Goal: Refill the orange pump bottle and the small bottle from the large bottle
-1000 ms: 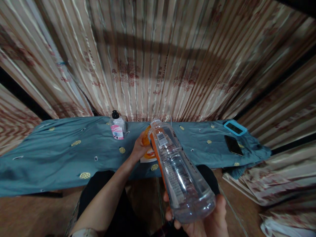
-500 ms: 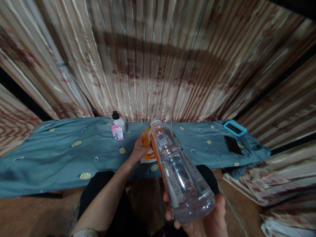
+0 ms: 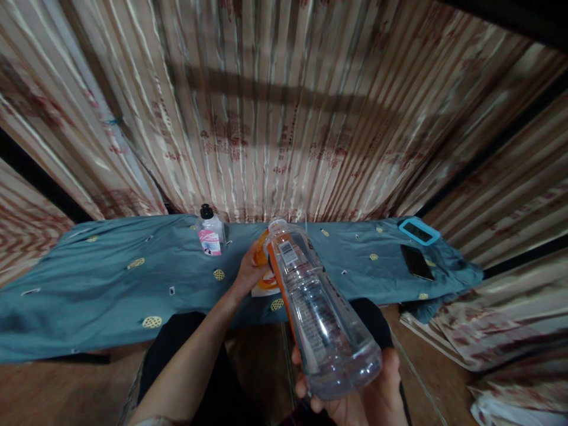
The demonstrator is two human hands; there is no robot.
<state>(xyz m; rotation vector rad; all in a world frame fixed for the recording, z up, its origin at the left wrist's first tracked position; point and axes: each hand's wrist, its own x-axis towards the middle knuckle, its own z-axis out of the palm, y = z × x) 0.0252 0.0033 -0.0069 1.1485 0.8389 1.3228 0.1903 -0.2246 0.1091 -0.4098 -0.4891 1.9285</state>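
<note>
Right hand [image 3: 355, 399] gripping base of clear bottle [image 3: 317, 307] tilted away, left hand [image 3: 248, 269] clasping orange cup [image 3: 262, 260] at its mouth

My left hand [image 3: 248, 269] and right hand [image 3: 373, 402] are bare, no rings or gloves. Dark trousers cover my legs. At my left elbow there is perhaps a pale patterned sleeve edge, too cropped to tell.

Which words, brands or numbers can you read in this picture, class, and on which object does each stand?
None can be read.
Clear plastic bottle with orange label: barcode and print, too blurred.
Small white bottle with black cap and pink label: print too small.
Orange and white item by the left hand: mostly hidden, unreadable.
Striped curtain: red marks, blurred.
</note>
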